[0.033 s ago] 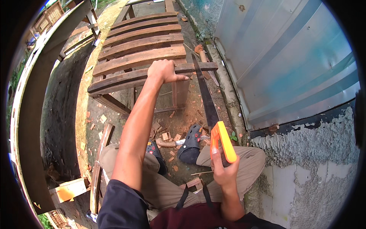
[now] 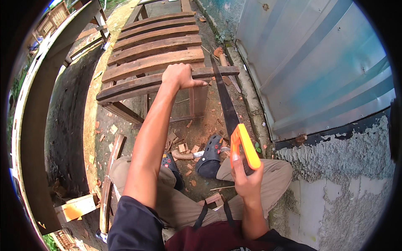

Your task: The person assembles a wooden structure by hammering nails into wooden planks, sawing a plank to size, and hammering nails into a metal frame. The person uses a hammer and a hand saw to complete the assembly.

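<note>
Gripping the saw [image 2: 228,113], the right hand [image 2: 248,182] sits farther forward; the left hand [image 2: 177,76] clamps a slat [image 2: 134,86].

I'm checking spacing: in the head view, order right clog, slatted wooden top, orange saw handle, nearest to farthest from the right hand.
1. Orange saw handle: in the right hand.
2. Right clog: left, slightly ahead.
3. Slatted wooden top: farther ahead, left.

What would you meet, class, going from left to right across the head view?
Pale rectangular wooden block, long brown wooden strip, left hand, orange-handled black-bladed saw, rough grey wall.
</note>
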The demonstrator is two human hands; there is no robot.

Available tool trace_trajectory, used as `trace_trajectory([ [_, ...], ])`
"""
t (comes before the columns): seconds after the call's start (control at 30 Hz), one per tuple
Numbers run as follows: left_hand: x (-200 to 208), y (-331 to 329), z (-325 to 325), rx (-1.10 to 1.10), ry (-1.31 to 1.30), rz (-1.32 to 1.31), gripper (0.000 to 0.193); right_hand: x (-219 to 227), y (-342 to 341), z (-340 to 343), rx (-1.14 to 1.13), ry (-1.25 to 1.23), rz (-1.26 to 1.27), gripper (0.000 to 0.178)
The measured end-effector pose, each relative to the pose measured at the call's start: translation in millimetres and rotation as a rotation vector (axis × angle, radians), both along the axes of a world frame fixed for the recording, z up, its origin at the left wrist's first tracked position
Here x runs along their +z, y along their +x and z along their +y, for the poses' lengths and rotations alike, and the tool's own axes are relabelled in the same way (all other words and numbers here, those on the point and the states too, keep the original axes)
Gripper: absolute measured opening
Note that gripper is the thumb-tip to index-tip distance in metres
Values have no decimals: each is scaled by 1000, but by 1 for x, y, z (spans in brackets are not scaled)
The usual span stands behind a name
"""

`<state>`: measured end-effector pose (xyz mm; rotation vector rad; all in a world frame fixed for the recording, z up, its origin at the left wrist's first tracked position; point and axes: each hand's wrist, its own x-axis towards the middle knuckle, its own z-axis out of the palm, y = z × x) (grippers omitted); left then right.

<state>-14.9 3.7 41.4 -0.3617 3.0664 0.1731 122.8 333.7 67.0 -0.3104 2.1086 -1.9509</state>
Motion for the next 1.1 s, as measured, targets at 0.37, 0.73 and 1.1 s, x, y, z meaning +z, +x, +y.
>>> trace_trajectory([
  [0.37, -4, 4, -8, -19, -43, 17, 100, -15, -16, -16, 14, 70, 48, 25],
  [0.73, 5, -11, 2, -48, -62, 57, 98, 14, -114, -94, -42, 93, 134, 36],
  [1.1, 1, -10, -3, -46, -24, 34, 99, -22, -83, -69, -106, -43, 55, 28],
])
